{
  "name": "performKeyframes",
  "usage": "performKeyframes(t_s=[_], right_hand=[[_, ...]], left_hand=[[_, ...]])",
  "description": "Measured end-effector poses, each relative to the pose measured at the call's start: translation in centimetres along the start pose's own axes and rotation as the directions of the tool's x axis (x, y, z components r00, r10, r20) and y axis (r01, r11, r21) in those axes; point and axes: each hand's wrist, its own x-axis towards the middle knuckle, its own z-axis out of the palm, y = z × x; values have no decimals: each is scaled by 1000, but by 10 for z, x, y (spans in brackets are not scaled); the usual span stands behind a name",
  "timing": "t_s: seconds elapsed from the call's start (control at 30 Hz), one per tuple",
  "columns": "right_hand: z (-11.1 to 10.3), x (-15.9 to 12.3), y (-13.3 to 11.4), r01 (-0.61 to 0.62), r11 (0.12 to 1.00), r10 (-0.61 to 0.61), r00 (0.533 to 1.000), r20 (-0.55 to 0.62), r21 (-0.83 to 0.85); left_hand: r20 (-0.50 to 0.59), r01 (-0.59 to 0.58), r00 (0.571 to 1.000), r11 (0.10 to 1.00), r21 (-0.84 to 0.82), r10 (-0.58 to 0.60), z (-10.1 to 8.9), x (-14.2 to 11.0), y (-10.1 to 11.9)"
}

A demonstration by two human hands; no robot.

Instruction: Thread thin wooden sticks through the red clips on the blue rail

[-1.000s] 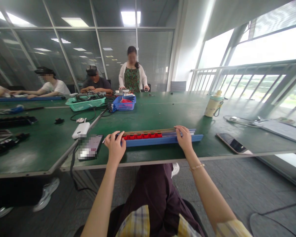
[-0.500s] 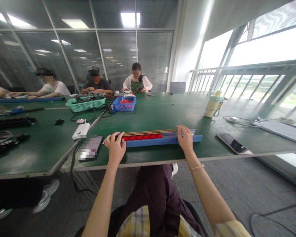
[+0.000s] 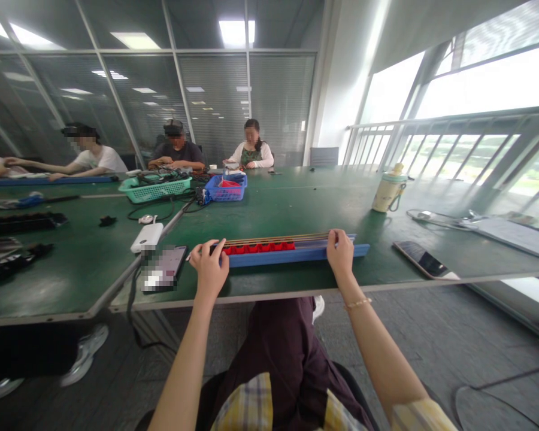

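Centrally, we work at the green-topped table (image 3: 278, 209), with the blue channel (image 3: 287, 258) lying lengthwise near its front edge. Behind the channel and to the left, we locate the teal basket (image 3: 155, 191), filled with dark cables, beside the smaller blue basket (image 3: 227, 193). Our left hand (image 3: 209, 266) rests at the channel's left end, fingers spread; we cannot tell whether they grip it. Our right hand (image 3: 340, 256) is at the right portion, fingers bent and thumb near the index finger; we cannot confirm a closed pinch. We note the lidded tumbler (image 3: 387, 193) standing upright beyond our right hand. The red inserts (image 3: 263, 247) sit in a row inside the channel. Thin tan strands (image 3: 287, 239) run along its far side between our hands.
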Motion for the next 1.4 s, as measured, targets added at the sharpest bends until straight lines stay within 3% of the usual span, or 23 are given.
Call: performKeyframes(t_s=[1.07,1.27,1.4], right_hand=[[-5,-1,-11,-135,991,133,979,155,3],[-4,-1,-10,-196,972,196,980,-10,-130],[-2,-2,-8,-142,980,144,990,2,-138]], left_hand=[[-9,10,1000,1000,15,-10,-1,0,1],[-14,16,1000,1000,17,-16,1,0,0],[-6,18,1000,1000,13,-18,0,0,1]])
